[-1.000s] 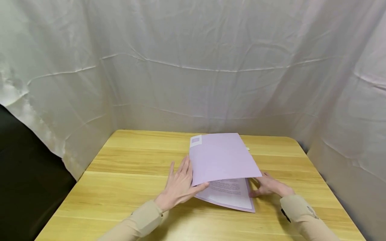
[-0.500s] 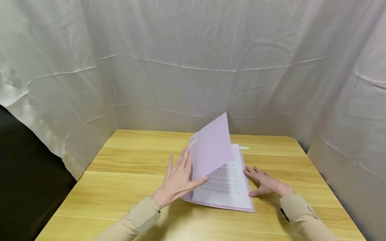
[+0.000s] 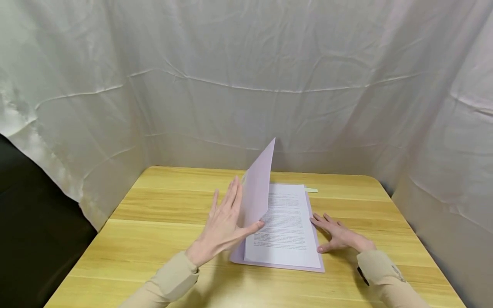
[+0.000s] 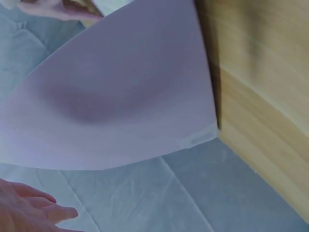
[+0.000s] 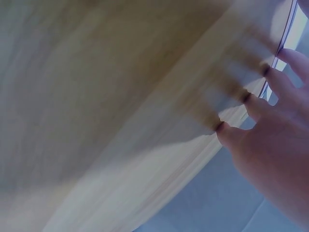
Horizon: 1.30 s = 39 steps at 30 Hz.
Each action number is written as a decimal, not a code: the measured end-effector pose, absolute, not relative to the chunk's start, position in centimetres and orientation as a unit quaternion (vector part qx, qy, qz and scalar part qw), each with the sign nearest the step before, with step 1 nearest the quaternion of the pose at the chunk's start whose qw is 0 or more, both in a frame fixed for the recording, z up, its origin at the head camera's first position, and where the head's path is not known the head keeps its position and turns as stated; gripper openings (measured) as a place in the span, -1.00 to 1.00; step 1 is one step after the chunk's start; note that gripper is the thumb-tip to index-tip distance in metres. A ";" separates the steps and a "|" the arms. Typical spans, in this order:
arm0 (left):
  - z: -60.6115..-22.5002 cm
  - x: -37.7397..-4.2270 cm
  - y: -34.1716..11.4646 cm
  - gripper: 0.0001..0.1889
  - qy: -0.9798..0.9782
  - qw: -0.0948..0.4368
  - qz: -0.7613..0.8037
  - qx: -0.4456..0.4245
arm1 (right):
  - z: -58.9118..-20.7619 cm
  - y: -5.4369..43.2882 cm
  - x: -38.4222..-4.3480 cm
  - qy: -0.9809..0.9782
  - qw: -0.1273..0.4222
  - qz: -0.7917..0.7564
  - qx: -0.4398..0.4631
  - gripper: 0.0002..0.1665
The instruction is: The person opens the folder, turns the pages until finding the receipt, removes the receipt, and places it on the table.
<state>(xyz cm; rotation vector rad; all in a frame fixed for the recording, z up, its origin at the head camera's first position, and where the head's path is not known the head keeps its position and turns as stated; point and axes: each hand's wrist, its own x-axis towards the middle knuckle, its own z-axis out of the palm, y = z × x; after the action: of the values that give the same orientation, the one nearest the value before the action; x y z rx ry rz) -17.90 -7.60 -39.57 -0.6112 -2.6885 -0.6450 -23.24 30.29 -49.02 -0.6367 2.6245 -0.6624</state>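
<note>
A pale purple folder (image 3: 277,267) lies on the wooden table, its front cover (image 3: 259,184) raised nearly upright along the left side. Inside is a stack of printed white paper (image 3: 286,231). My left hand (image 3: 219,224) is spread with straight fingers at the outer side of the cover, its thumb reaching past the cover's lower edge. In the left wrist view the cover (image 4: 116,92) bows broadly above the fingers (image 4: 43,210). My right hand (image 3: 339,235) rests on the table, fingers spread, the tips at the folder's right edge.
A small pale yellow-green strip (image 3: 312,190) sticks out at the folder's upper right. Grey-white curtains (image 3: 246,107) surround the table (image 3: 154,239) at the back and sides. Something black (image 3: 34,226) shows at the far left.
The folder's cover has swung up and to the left, uncovering the printed paper. My left hand has shifted slightly left and up with it. My right fingers have spread onto the table at the edge.
</note>
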 end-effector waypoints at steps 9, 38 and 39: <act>-38.5 -17.7 -8.6 0.15 -0.924 0.197 -0.244 -0.219 | -49.1 30.3 -23.2 0.927 0.179 -0.239 -0.227 0.23; -36.4 -19.4 -13.4 -0.62 -0.687 0.515 -0.266 -0.439 | -48.9 30.1 -23.0 0.925 0.184 -0.251 -0.216 0.22; -36.2 -19.3 -13.6 -0.62 -0.695 0.507 -0.260 -0.438 | -48.9 30.1 -23.0 0.925 0.183 -0.253 -0.218 0.22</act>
<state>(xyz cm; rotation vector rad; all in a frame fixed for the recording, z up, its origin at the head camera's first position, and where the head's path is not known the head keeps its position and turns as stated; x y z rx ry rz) -19.32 -13.64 -36.20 -1.0555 -1.6760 -0.6260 -23.00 30.14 -48.88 -0.6139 2.6097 -0.7130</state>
